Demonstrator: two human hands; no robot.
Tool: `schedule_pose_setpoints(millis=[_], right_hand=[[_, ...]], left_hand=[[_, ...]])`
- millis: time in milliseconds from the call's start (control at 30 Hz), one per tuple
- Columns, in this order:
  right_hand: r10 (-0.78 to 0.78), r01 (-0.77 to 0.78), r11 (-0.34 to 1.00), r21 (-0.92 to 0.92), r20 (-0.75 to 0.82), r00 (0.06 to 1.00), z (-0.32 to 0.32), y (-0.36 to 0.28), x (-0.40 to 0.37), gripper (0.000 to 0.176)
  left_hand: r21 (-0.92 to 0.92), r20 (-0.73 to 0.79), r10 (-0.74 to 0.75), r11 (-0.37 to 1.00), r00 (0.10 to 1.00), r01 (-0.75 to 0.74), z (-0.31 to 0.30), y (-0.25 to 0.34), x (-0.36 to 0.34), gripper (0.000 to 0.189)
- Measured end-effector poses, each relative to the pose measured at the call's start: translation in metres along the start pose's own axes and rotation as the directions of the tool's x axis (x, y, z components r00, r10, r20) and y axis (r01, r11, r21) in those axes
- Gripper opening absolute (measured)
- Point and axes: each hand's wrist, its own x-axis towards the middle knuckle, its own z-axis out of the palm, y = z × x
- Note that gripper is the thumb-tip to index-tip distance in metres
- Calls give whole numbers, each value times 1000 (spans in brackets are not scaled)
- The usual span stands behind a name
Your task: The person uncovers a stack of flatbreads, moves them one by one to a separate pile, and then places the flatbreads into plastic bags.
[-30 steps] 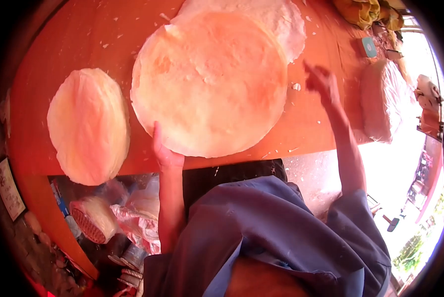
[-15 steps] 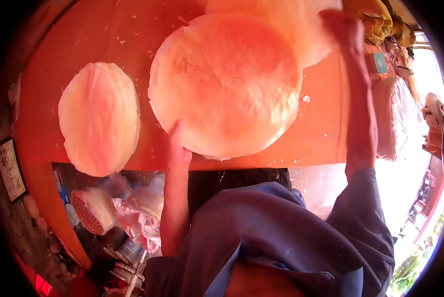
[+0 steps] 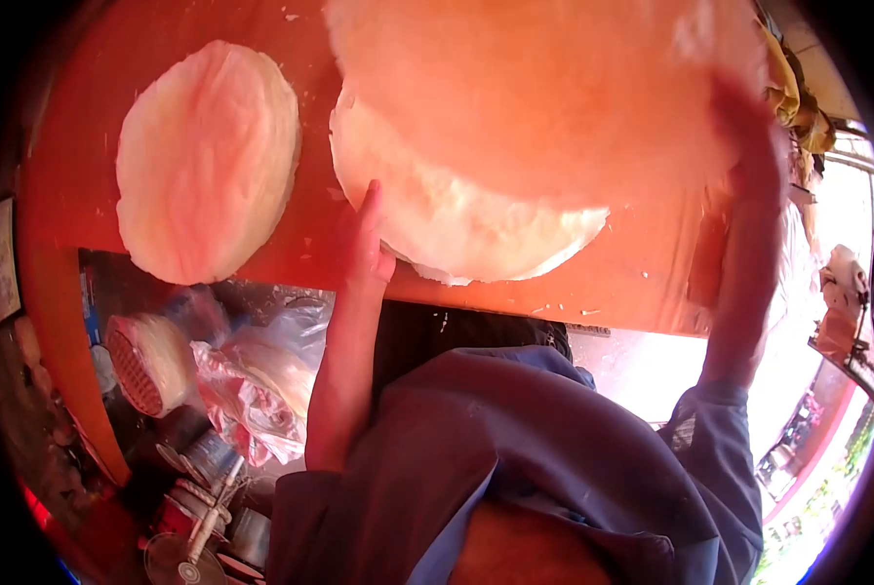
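A stack of thin round sheets [image 3: 456, 219] lies on the orange table [image 3: 642, 273], with my left hand [image 3: 371, 239] at its lower left edge, thumb raised and the other fingers hidden under or behind the edge. Above the stack spreads a large, blurred thin sheet [image 3: 544, 97], covering its upper part. My right hand [image 3: 749, 117], smeared by motion, is at this sheet's right edge; its fingers cannot be made out. To the left lies a second round stack [image 3: 208, 161].
Below the table at the left are a round bundle in plastic [image 3: 149, 364], crumpled plastic bags [image 3: 257, 390] and metal pots [image 3: 208, 456]. Yellow cloth [image 3: 783, 83] hangs at the upper right. Small flakes dot the table.
The thin sheet beyond the stack has come nearer and over it, with my right hand moving down and right. My left hand remains at the stack's edge. The view has shifted.
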Motion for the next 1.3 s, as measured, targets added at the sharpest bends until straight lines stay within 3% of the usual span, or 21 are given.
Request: schedule_pose_setpoints(millis=[33, 67, 133, 267, 433, 500, 533, 567, 600, 633, 667, 700, 767, 867, 1000, 1033, 1100, 1167, 1200, 1267, 1300], right_hand=[[135, -154, 974, -165, -124, 983, 22, 18, -26, 42], [164, -167, 985, -39, -72, 984, 23, 52, -43, 37], [349, -388, 910, -145, -235, 907, 63, 98, -74, 34], [480, -490, 850, -192, -99, 871, 74, 122, -108, 29], [586, -540, 759, -364, 20, 810, 60, 118, -110, 36], [193, -339, 519, -785, -278, 941, 68, 114, -109, 52], [54, -294, 361, -885, -295, 954, 66, 100, -110, 67], [-5, -243, 326, -914, -258, 966, 77, 84, -111, 72], [-49, -87, 498, -863, -128, 991, 100, 67, -114, 79], [-80, 124, 473, -872, 98, 992, 115, 69, -120, 86], [-77, 400, 430, -809, 408, 910, 143, 52, -130, 92], [48, 396, 480, -783, 474, 879, 176, 31, -146, 94], [18, 542, 408, -735, 600, 800, 216, 43, -163, 97], [-6, 512, 302, -805, 535, 845, 228, 56, -158, 59], [-67, 502, 328, -800, 510, 857, 222, 38, -140, 39], [-76, 533, 383, -755, 549, 832, 220, 30, -130, 32], [-212, 639, 393, -662, 611, 763, 213, 9, -114, 34], [13, 627, 396, -670, 688, 726, 212, -13, -83, 30], [-389, 735, 383, -560, 623, 678, 211, -17, -76, 13], [-443, 757, 509, -409, 630, 638, 187, -44, -42, 21], [-393, 710, 553, -435, 615, 683, 174, -71, -31, 24]], left_hand=[[-38, 1, -44, 998, 999, 44, -3, -1, 0, 56], [-74, 5, -90, 993, 996, 90, -6, -2, 0, 56], [-97, 21, -77, 992, 997, 78, -10, -5, 1, 55], [-45, 83, 10, 999, 996, -6, -8, 2, 0, 63], [-215, 281, -138, 956, 950, 202, 0, 21, -18, 73], [-148, 271, -180, 963, 946, 226, 1, 23, -30, 73], [-84, 264, -222, 964, 939, 252, 1, 23, -34, 72], [-84, 264, -223, 964, 938, 253, -1, 23, -37, 72], [-83, 280, -241, 958, 929, 273, -1, 20, -41, 75], [-79, 298, -260, 952, 918, 295, -1, 18, -42, 78], [-72, 304, -265, 951, 915, 300, -1, 18, -40, 78], [-176, 375, -256, 924, 891, 339, -3, 18, -40, 80], [-317, 427, -213, 875, 879, 366, 1, 22, -41, 79], [-283, 377, -169, 915, 911, 287, 31, 34, -48, 79], [-392, 500, -127, 849, 857, 355, 39, 31, -44, 77], [-458, 441, -96, 831, 892, 315, 45, 30, -43, 74], [-434, 430, -61, 861, 901, 265, 49, 29, -36, 72], [-308, 444, -16, 936, 896, 169, 38, 18, -14, 59], [-298, 450, -20, 939, 893, 172, 34, 16, -4, 59], [-16, 222, -122, 992, 967, 129, 30, 11, 10, 51], [-35, 221, -120, 991, 968, 131, 25, 12, 13, 47]])
